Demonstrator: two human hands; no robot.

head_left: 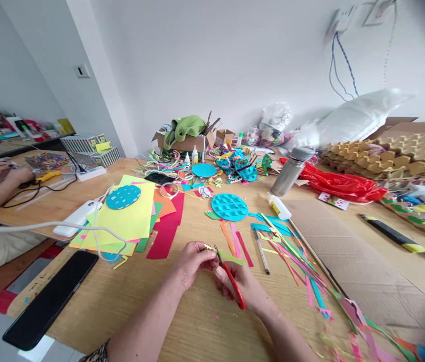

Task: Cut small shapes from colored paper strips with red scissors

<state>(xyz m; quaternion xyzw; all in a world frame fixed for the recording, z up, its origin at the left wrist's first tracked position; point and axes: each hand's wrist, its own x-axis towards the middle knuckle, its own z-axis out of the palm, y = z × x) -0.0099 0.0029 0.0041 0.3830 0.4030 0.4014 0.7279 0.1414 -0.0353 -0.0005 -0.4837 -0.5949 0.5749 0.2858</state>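
Observation:
My left hand (193, 260) pinches a small yellow-green paper strip (209, 247) with a notched edge. In my right hand (248, 289) are red-handled scissors (235, 286), their blades pointing up beside the left fingertips, at the paper. A light green strip (231, 257) shows just behind the blades; whether it joins the held piece I cannot tell. Beyond the hands lie an orange strip (228, 240), a pink strip (235, 241) and a red strip (244, 249). Past them sits a blue disc (229, 207) with a raised pattern. A pen (260, 251) lies to the right.
Coloured paper sheets (121, 218), a power strip (78, 217) and a black phone (51, 300) are at left. Cut strips (291, 251), cardboard (351, 261), a steel bottle (291, 172) and a cutter (393, 234) are at right. Another person's hands (8, 176) work at far left.

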